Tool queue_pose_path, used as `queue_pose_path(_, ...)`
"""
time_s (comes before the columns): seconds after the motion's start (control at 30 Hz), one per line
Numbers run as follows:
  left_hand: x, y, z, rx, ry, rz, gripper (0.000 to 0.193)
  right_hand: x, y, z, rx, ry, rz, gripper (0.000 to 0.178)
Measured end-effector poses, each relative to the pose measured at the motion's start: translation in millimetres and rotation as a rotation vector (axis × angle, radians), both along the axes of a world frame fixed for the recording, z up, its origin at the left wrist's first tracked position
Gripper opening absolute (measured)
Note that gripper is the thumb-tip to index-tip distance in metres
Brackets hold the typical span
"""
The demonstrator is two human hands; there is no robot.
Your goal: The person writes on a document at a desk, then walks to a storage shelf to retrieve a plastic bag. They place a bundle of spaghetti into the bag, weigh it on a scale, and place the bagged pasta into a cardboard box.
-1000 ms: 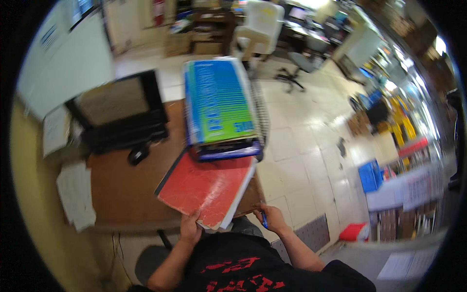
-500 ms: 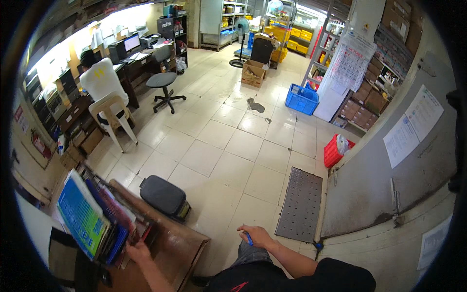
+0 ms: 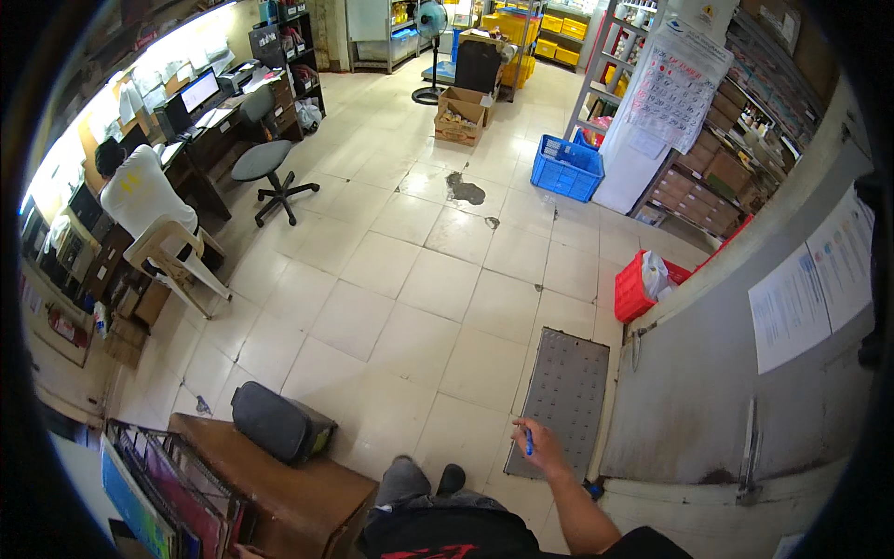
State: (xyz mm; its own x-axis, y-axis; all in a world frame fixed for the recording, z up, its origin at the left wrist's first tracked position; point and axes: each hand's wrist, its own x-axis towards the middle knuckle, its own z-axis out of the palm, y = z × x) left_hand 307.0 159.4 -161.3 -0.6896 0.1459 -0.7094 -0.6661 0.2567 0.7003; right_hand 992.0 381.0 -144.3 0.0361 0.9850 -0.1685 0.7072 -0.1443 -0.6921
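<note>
My right hand (image 3: 543,447) is out in front of me over the floor, its fingers closed round a slim blue pen (image 3: 529,438). At the lower left, a row of folders and books (image 3: 172,498) stands upright in a rack on a brown wooden desk (image 3: 279,498). A sliver of my left hand (image 3: 246,552) shows at the bottom edge beside those folders; its fingers are mostly hidden.
A black lidded bin (image 3: 279,421) stands against the desk. A dark perforated mat (image 3: 563,401) lies by the grey door (image 3: 694,419). Red crate (image 3: 633,289) and blue crate (image 3: 566,168) sit to the right. A person (image 3: 149,196) sits at the left workbench; an office chair (image 3: 263,161) is nearby.
My view has turned and moved forward, so the folders and desk slip toward the lower left. My left hand has dropped almost out of sight; my right hand has swung right with the pen.
</note>
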Motion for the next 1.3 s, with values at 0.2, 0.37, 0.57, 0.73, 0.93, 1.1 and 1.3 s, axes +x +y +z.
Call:
queue_pose_path(0.2, 100.8, 151.5, -92.4, -0.336, -0.137, -0.659, 0.028, -46.9, 145.7, -16.2, -0.004, 0.533, -0.013, 0.022)
queue_pose_path(0.37, 132.1, 313.8, -157.0, -0.594, -0.229, -1.130, 0.027, -16.6, 287.9, -54.6, -0.046, 0.284, 0.105, 0.023)
queue_pose_path(0.57, 88.8, 627.8, -165.3, -0.609, 0.070, -1.294, 0.024, 89.6, 386.0, -109.6, -0.453, 0.472, -0.694, 0.022)
queue_pose_path(0.73, 203.1, 1057.1, -113.2, 0.079, 0.311, -1.151, 0.030, 158.2, 428.8, -144.7, -0.724, 0.249, -1.107, 0.027)
queue_pose_path(0.93, 424.1, 1334.9, -39.4, 0.328, 0.498, -1.633, 0.028, 205.8, 564.8, -224.8, -0.986, 0.551, -1.332, 0.050)
queue_pose_path(1.1, 494.9, 1401.8, -60.9, 0.031, 0.265, -1.789, 0.030, 281.0, 787.4, -249.9, -0.722, 0.339, -0.764, 0.033)
queue_pose_path(1.3, 491.9, 1395.4, -116.8, -0.551, -0.122, -1.339, 0.037, 438.7, 1188.0, -176.0, -0.358, 0.583, -0.762, 0.018)
